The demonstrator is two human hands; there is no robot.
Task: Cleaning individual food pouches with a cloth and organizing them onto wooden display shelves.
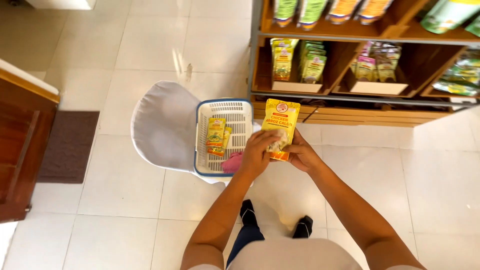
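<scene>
Your left hand (257, 152) and right hand (300, 154) both grasp the flat yellow foil pouch (281, 122) by its lower edge. The white slatted plastic basket (222, 137) sits just left of your grip on the white chair (162, 125); open tiled floor (400, 180) lies to the right.

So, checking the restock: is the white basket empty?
No, the white basket holds small yellow packets and a pink cloth.

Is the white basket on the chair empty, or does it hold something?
Not empty: the white basket holds yellow-green packets and a pink cloth at its near end.
</scene>
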